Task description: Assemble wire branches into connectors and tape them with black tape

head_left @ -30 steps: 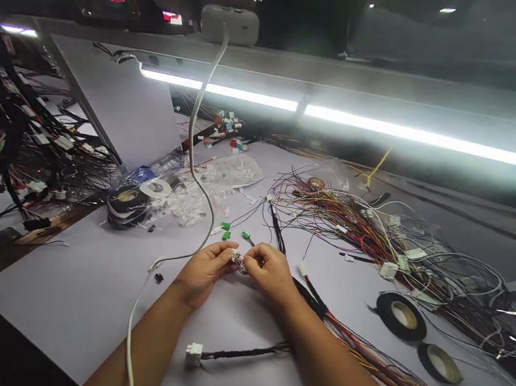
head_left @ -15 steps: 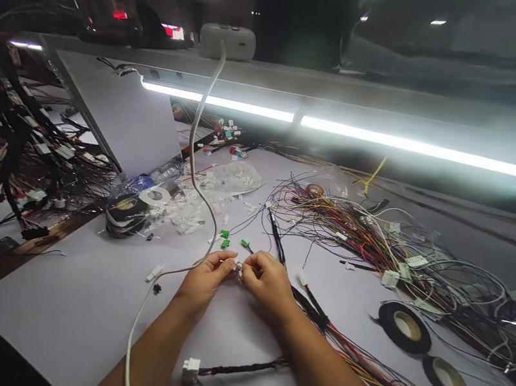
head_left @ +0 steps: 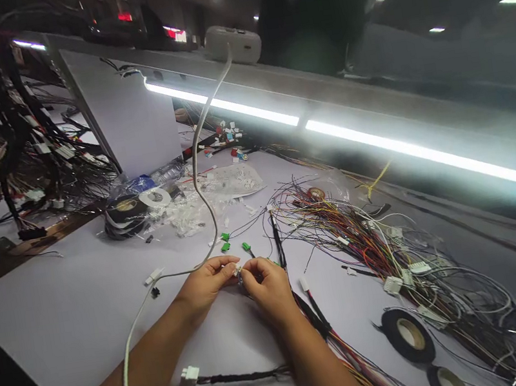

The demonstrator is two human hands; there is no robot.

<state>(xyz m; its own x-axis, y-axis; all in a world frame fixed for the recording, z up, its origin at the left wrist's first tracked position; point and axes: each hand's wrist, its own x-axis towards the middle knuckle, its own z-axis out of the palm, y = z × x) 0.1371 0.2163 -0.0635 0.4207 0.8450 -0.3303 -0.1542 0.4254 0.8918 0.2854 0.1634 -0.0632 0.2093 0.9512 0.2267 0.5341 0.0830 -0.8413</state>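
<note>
My left hand (head_left: 208, 284) and my right hand (head_left: 267, 287) meet over the white table (head_left: 71, 314), fingertips pinched together on a small white connector (head_left: 238, 270) with thin wires. Both hands are closed on it. Three small green connectors (head_left: 225, 242) lie just beyond the fingers. A black taped harness branch with a white plug (head_left: 189, 378) lies near my forearms. A bundle of coloured wires (head_left: 341, 225) spreads to the right of my right hand.
Two black tape rolls (head_left: 410, 334) lie at the right front. More tape rolls (head_left: 126, 210) and clear plastic bags of parts (head_left: 231, 181) sit at the back. A white cable (head_left: 203, 188) hangs across the table. A dark wire harness (head_left: 10, 147) fills the left.
The camera view has shifted slightly; my hands stay pinched on the small connector, with fingers moving only a little.
</note>
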